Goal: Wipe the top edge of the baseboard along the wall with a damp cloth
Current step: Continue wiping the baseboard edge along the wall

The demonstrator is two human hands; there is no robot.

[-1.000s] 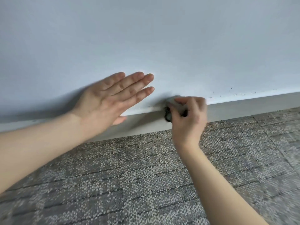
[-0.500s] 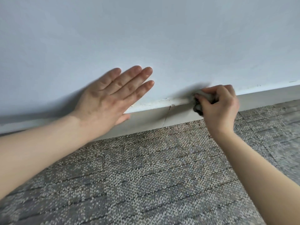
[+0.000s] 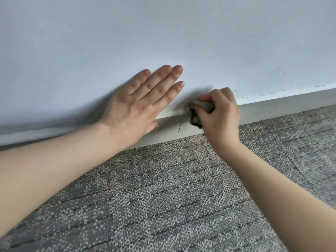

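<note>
Grey cloth (image 3: 201, 106), bunched small, sits curled inside your right hand (image 3: 221, 117), fingers closed round it so only a wad shows at the fingertips and a darker fold below the thumb. That wad presses on the top edge of the baseboard (image 3: 283, 108), right where it meets the wall (image 3: 163, 33).

The baseboard's long axis runs left-to-right past your hand, rising slightly toward the right. To the right of your right hand the top edge runs on uncovered, with small specks and marks on the wall just above it. To the left, a short stretch of edge and a thin vertical seam (image 3: 180, 129) in the board lie between your two hands.

Your left hand (image 3: 140, 106) lies flat and open on the wall, fingers spread toward the cloth, holding nothing; it looks like a brace. The right hand is the one on the work.

No containers are in view; carpet (image 3: 163, 197) lies below both hands.

Judging by the marks, a stroke rightward along the edge seems due.
</note>
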